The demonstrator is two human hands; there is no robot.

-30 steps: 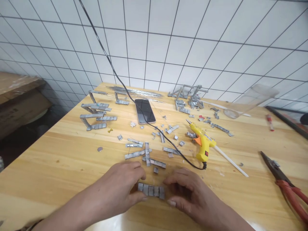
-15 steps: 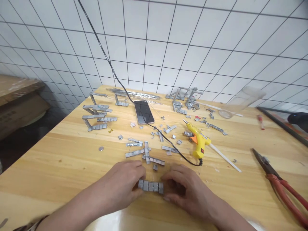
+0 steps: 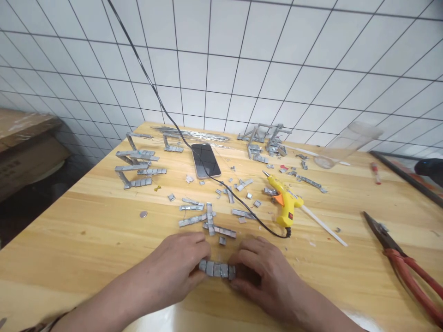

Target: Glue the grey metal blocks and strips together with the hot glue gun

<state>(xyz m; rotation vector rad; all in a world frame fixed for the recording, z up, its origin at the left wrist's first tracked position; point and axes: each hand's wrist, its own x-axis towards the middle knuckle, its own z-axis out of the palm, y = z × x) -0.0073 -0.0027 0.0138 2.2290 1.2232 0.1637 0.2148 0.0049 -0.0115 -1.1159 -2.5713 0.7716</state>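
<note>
Between my hands is a short, slightly curved strip of grey metal-looking segments [image 3: 217,269], held just above or on the tabletop; which of the two I cannot tell. My left hand [image 3: 182,260] pinches its left end between thumb and fingers. At the other end, the curled thumb and fingers of my right hand [image 3: 261,267] close on the last segment. Just beyond the strip lie a small grey square piece [image 3: 222,240] and several loose segmented strips [image 3: 192,220], some crossing each other.
A yellow hot glue gun [image 3: 284,203] with a white glue stick lies at right, its black cord running past a phone [image 3: 206,160]. Red-handled snips [image 3: 398,258] lie far right. Grey frames [image 3: 134,168] stand back left, more [image 3: 266,143] near the tiled wall, beside a clear plastic cup [image 3: 348,145].
My right fingers have closed in to the left, onto the strip's right end. My left hand keeps its pinch. The view has shifted very slightly.
</note>
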